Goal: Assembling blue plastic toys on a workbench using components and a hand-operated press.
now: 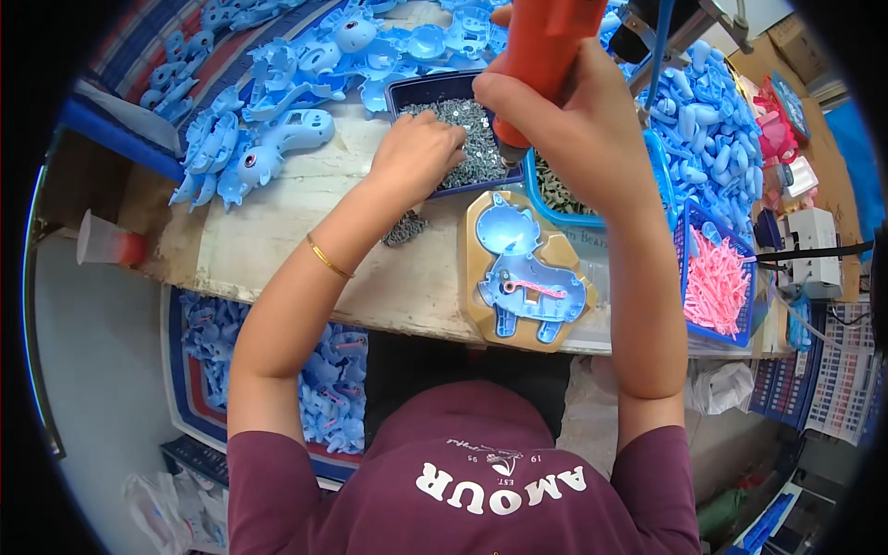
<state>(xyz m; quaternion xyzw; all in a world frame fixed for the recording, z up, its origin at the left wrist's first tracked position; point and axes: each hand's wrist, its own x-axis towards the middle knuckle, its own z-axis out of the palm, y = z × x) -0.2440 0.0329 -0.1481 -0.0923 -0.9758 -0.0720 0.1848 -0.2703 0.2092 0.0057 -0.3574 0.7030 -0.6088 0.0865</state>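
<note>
My right hand (578, 116) is wrapped round a red electric screwdriver (544, 55), which points down over the trays. My left hand (414, 155) reaches to a dark blue tray (396, 96) of small silver screws (476, 129). Its fingers are curled together at the screws, and whatever lies between the fingertips is hidden. Below the trays, a tan fixture (479, 310) cradles an open light-blue plastic toy animal shell (532, 289). A pink strip (536, 289) lies inside that shell.
Blue toy shells (314, 55) crowd the back left; small blue parts (708, 129) are heaped right. A light-blue tray (599, 218) of small parts and a blue basket (686, 268) of pink strips (717, 287) stand rightward. Loose screws (405, 228) lie beside my left forearm.
</note>
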